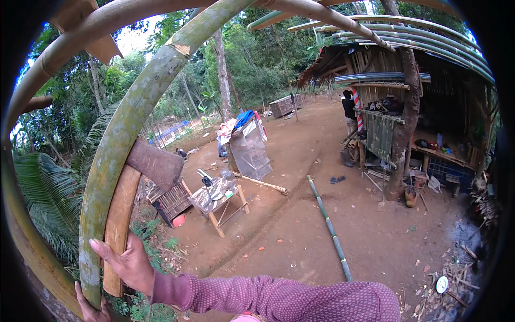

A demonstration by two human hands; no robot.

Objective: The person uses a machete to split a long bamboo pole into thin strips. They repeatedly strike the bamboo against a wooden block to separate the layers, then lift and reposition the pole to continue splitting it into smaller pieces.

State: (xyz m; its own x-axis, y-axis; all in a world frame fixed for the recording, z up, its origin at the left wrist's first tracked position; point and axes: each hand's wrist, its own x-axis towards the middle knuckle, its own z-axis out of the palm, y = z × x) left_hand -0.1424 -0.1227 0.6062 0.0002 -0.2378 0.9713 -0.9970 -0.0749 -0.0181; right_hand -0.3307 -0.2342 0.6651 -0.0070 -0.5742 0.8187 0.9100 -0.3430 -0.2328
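A thick green bamboo pole [126, 118] rises in a curve from the lower left to the top of the head view. My left hand [90, 307] grips its lower end, partly cut off by the view's rim. An axe with a rusty head [156, 165] and a wooden handle [122, 225] lies alongside the pole. The back edge of the head touches the bamboo or sits right beside it, and the blade points right. My right hand [131, 265], in a purple patterned sleeve, is closed round the lower handle, thumb toward the pole. A pale notch [179, 49] shows higher on the bamboo.
Bamboo beams [343, 21] cross overhead. Below are a small wooden table [217, 198], a slatted crate [173, 201] and a long bamboo pole [330, 231] on the dirt. At right stands a hut [375, 126], a person [350, 110] beside it. Palm fronds [45, 188] spread at left.
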